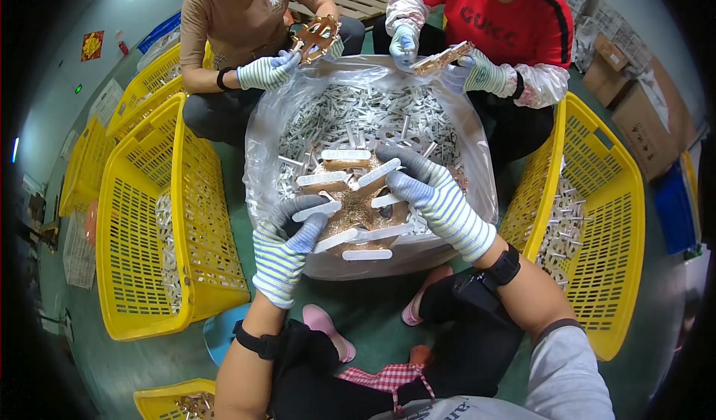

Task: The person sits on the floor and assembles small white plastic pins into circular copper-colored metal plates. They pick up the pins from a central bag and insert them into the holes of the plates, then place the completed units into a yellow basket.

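Over a plastic-lined bin [479,174], both my hands grip a copper-coloured metal piece [359,212] with several flat silver bars around its edge. My left hand [287,252], in a blue-and-white striped glove, closes on the piece's lower left side. From the upper right, my right hand [444,207] pinches the piece near a slanted silver bar, wearing a matching glove. Parts of the fingers on both hands are hidden behind it. Below and beyond lie many loose silver metal parts [335,114] heaped in the bin.
Across the bin, two people hold copper-coloured pieces [316,39] [443,58] in gloved hands. Yellow baskets with silver parts stand at the left [138,323] and right [630,271]. A smaller yellow basket [153,401] sits at lower left, near a blue stool [220,334]. Cardboard boxes [645,129] are at far right.
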Demonstrator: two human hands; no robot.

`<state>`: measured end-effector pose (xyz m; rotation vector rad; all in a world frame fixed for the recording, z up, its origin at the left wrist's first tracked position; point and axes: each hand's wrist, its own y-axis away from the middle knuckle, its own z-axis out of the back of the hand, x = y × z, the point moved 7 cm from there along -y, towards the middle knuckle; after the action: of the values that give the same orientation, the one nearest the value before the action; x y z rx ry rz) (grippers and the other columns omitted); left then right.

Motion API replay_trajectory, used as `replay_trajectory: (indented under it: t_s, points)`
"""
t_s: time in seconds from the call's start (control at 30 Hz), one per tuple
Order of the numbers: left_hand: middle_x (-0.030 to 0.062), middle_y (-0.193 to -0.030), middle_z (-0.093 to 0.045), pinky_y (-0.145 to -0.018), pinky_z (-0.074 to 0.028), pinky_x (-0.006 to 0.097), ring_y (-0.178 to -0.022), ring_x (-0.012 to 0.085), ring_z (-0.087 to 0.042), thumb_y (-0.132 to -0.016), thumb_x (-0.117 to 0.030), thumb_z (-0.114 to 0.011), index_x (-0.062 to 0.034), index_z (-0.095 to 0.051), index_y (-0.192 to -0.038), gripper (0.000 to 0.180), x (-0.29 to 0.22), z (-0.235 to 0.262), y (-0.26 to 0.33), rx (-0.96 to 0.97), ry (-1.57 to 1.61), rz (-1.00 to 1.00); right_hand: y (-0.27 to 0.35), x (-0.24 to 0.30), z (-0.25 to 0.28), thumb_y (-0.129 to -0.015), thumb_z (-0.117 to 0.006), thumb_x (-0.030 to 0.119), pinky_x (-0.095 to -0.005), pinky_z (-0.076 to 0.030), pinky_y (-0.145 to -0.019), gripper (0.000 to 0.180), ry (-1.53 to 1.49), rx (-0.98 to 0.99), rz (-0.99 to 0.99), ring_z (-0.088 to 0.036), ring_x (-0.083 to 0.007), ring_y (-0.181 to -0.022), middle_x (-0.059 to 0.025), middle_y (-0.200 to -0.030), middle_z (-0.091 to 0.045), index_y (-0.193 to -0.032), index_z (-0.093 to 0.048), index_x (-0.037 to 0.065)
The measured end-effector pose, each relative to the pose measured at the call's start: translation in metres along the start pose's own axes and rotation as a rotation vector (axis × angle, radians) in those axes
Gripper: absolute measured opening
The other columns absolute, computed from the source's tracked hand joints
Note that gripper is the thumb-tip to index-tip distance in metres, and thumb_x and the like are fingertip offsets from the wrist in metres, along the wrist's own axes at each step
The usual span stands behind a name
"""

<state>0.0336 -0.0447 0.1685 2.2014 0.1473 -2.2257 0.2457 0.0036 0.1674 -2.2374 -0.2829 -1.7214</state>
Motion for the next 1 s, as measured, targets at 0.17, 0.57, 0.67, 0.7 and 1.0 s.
replay_trajectory:
  t_s: [0.17, 0.57, 0.67, 0.7, 1.0]
  points:
    - [0.0081, -0.102, -0.068, -0.086, -0.051, 0.028, -0.093, 0.0146, -0.063, -0.084, -0.006, -0.068, 0.0008, -0.066, -0.110, 0.026, 0.010, 0.004, -0.002, -0.005, -0.029, 0.008, 0.002, 0.002, -0.003, -0.094, -0.062, 0.023, -0.0254, -0.043, -0.095, 0.049, -0.011, 0.012, -0.015, -0.053, -0.0102, -0.107, -0.0040, -0.121, -0.058, -0.136, -0.049, 0.002]
    - [0.0111, -0.109, -0.063, -0.073, -0.057, 0.028, -0.090, 0.0165, -0.064, -0.083, 0.000, -0.070, 0.0015, -0.062, -0.115, 0.034, 0.008, -0.012, 0.002, 0.084, 0.140, 0.004, -0.002, -0.011, 0.012, -0.094, -0.061, 0.025, -0.0270, -0.042, -0.098, 0.049, -0.047, -0.081, 0.005, -0.051, -0.0113, -0.111, -0.0051, -0.124, -0.056, -0.137, -0.049, 0.003]
    - [0.0109, -0.101, -0.067, -0.068, -0.057, 0.026, -0.082, 0.0153, -0.066, -0.084, 0.000, -0.069, 0.0031, -0.065, -0.111, 0.028, 0.005, -0.007, 0.005, 0.049, 0.083, 0.017, 0.000, -0.006, 0.004, -0.095, -0.060, 0.024, -0.0286, -0.039, -0.103, 0.049, -0.051, -0.046, 0.007, -0.050, -0.0124, -0.118, -0.0049, -0.131, -0.055, -0.138, -0.048, 0.004]
    - [0.0109, -0.098, -0.068, -0.067, -0.057, 0.026, -0.080, 0.0152, -0.066, -0.084, -0.001, -0.069, 0.0034, -0.065, -0.111, 0.027, 0.003, -0.007, 0.007, 0.031, 0.079, 0.010, 0.000, -0.005, 0.003, -0.095, -0.060, 0.024, -0.0286, -0.039, -0.103, 0.048, -0.060, -0.041, 0.012, -0.050, -0.0122, -0.118, -0.0048, -0.131, -0.055, -0.138, -0.048, 0.004]
    - [0.0100, -0.089, -0.069, -0.066, -0.054, 0.025, -0.076, 0.0140, -0.066, -0.085, -0.007, -0.068, 0.0017, -0.065, -0.111, 0.027, 0.000, -0.008, 0.009, -0.014, 0.085, 0.011, 0.005, 0.002, 0.004, -0.095, -0.059, 0.037, -0.0254, -0.044, -0.094, 0.053, 0.021, -0.093, 0.059, -0.055, -0.0084, -0.104, -0.0041, -0.125, -0.058, -0.135, -0.051, 0.005]
